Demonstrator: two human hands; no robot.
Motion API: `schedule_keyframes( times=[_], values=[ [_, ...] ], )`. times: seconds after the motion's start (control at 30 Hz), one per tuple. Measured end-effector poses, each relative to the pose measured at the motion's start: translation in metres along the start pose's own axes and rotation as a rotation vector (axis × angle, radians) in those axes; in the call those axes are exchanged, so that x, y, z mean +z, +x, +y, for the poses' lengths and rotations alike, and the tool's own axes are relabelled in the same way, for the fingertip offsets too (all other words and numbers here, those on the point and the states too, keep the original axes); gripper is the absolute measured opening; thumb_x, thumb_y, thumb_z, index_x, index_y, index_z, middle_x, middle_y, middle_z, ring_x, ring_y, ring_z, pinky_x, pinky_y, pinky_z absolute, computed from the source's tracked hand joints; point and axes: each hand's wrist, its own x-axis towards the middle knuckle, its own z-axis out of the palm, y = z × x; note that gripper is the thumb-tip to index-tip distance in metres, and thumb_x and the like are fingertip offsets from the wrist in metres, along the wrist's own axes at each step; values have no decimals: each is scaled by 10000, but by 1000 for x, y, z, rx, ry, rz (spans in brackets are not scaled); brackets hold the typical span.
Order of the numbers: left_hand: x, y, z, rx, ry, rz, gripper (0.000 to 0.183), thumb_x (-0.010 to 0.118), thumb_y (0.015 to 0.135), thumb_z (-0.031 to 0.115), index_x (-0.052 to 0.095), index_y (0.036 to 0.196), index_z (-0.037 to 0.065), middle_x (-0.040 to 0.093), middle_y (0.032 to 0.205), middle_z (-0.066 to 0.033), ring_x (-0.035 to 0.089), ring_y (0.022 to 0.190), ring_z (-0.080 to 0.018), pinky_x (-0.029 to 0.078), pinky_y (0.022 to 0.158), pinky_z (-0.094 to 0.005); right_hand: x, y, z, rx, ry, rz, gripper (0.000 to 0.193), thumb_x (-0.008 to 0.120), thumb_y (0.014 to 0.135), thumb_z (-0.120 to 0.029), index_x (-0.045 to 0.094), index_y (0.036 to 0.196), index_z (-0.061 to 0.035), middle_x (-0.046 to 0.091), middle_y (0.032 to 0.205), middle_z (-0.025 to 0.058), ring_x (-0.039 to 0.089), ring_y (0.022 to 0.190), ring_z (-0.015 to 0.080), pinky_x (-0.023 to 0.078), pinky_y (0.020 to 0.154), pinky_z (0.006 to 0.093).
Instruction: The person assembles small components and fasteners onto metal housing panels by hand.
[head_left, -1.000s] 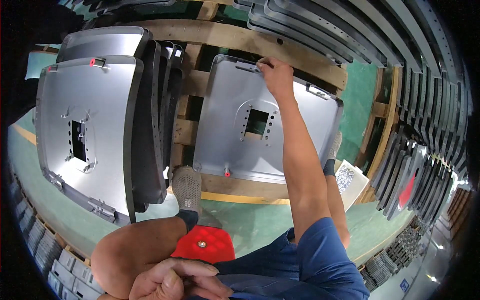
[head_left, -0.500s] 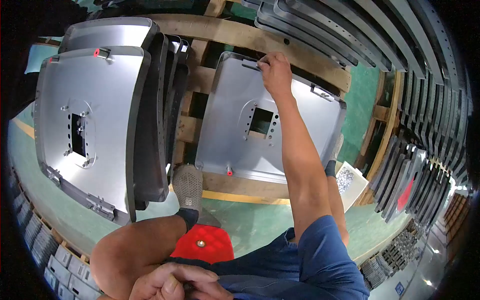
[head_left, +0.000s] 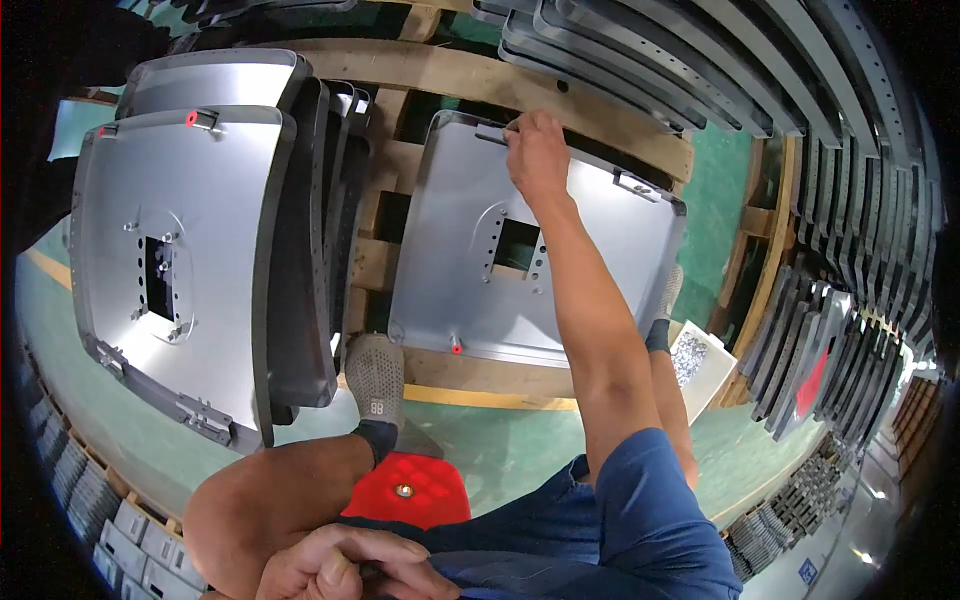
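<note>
A grey sheet-metal panel with raised edges lies flat on a wooden pallet, a square cutout and small holes at its middle. My right hand reaches over it to the far edge. Its fingers are closed there beside a narrow dark strip; what they pinch is hidden. A bracket sits farther right on that edge, and a red-tipped post stands at the near edge. My left hand rests by my lap with curled fingers, and I cannot make out what is in it.
A stack of similar panels stands on the left. Wooden pallet boards lie beneath. Rows of curved metal parts fill the far right. A white box of small metal pieces is near my right leg; a red padded seat is under me.
My right hand has moved slightly left relative to the panel, along its far edge. The view has shifted a little. My left hand stays by my lap.
</note>
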Motion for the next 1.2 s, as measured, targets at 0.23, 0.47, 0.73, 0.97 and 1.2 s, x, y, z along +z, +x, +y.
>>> schedule_keyframes(
  times=[0.23, 0.47, 0.73, 0.97, 1.2],
  values=[
    [2, -2, 1, 36, 39, -1, 397, 290, 965, 290, 409, 1137, -48, 533, 934, -190, 570, 884, -260, 491, 770, -337, 3, 0, -4, 39, -18, -21, 97, 571, 754, -87, 607, 836, -49, 533, 951, 84, 495, 974, 266, 417, 825, 381],
    [4, -6, 0, 66, 64, 22, 386, 326, 957, 309, 426, 1102, -34, 545, 873, -169, 577, 801, -233, 497, 712, -302, -18, 2, -4, 37, -80, -131, 152, 598, 766, -184, 624, 841, -55, 575, 917, 117, 538, 932, 291, 432, 773, 404],
    [15, -15, -3, 99, 87, 2, 380, 347, 953, 317, 444, 1078, -28, 537, 821, -130, 557, 727, -196, 464, 636, -269, -125, -156, 129, 803, -364, -23, 412, 588, 797, -310, 513, 1037, 15, 567, 985, 233, 543, 929, 395, 432, 788, 460],
    [24, -13, -14, 40, 166, 8, 400, 343, 955, 310, 424, 1138, -36, 525, 825, -121, 540, 726, -191, 446, 666, -262, -130, -223, 155, 1002, -262, -153, 396, 507, 838, -321, 479, 1014, 32, 567, 958, 282, 536, 949, 431, 420, 803, 491],
    [23, -5, -39, 168, 196, 169, 386, 369, 938, 320, 454, 1097, -21, 542, 792, -144, 557, 689, -223, 462, 636, -312, -141, -229, 172, 797, -202, -317, 298, 431, 859, -222, 488, 986, 41, 583, 912, 297, 554, 893, 439, 419, 801, 486]
  ],
)
